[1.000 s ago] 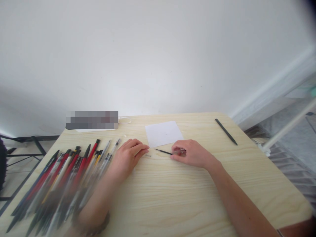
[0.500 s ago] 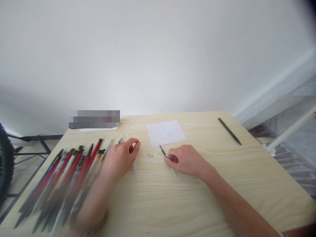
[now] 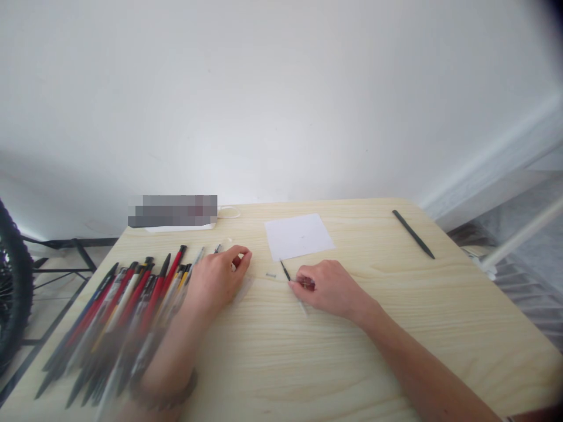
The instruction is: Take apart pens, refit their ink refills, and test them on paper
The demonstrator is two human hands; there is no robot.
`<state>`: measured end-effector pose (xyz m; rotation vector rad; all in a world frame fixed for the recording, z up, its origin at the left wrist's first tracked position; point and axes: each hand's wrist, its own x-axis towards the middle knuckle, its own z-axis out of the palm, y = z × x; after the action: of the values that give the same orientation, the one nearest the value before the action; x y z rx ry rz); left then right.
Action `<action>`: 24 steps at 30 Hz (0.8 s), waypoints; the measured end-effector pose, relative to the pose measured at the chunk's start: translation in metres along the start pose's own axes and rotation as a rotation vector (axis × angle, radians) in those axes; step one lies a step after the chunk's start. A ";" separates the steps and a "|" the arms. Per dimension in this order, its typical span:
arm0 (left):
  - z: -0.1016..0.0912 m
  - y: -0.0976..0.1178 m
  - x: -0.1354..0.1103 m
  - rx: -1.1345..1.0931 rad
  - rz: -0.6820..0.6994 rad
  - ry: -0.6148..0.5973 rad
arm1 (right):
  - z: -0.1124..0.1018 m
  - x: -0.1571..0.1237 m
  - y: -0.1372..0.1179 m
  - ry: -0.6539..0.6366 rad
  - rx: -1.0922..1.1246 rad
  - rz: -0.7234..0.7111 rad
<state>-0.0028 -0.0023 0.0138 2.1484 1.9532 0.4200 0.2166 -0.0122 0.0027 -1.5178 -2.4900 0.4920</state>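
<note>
My right hand (image 3: pixel 328 287) is closed, thumb and fingers pinching a pen refill (image 3: pixel 285 270). Its dark tip end points up and left, reaching the lower edge of a white sheet of paper (image 3: pixel 299 237); a pale, see-through end shows below the fingers. My left hand (image 3: pixel 222 272) is curled closed near the row of pens, with a blurred clear tube (image 3: pixel 243 289) sticking out under it; the part in the fingers is hidden. On the table between both hands lies a small spring (image 3: pixel 271 275). A little clear piece (image 3: pixel 227 241) sits just behind the left hand.
Many red, white, yellow and dark pens (image 3: pixel 127 310) lie side by side at the left of the wooden table (image 3: pixel 308 363). A dark stick-like pen (image 3: pixel 413 234) lies at the right. A blurred-out object (image 3: pixel 173 212) stands back left, before the wall. A bicycle wheel (image 3: pixel 15 293) is left of the table.
The clear tube at my left hand has swung from nearly upright to a slant. My right hand and the refill have shifted slightly left. The whole view has moved a little.
</note>
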 end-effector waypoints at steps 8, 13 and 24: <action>-0.002 0.000 -0.003 -0.020 0.199 -0.125 | -0.002 0.000 0.002 0.070 0.172 0.008; 0.000 -0.002 -0.002 -0.055 0.217 -0.178 | -0.005 0.001 0.009 0.101 0.244 -0.045; 0.001 -0.001 -0.002 -0.039 0.240 -0.122 | -0.006 0.000 0.026 0.150 0.369 -0.069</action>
<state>-0.0034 -0.0038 0.0126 2.3323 1.6172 0.3527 0.2398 0.0001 -0.0014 -1.2710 -2.1809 0.7469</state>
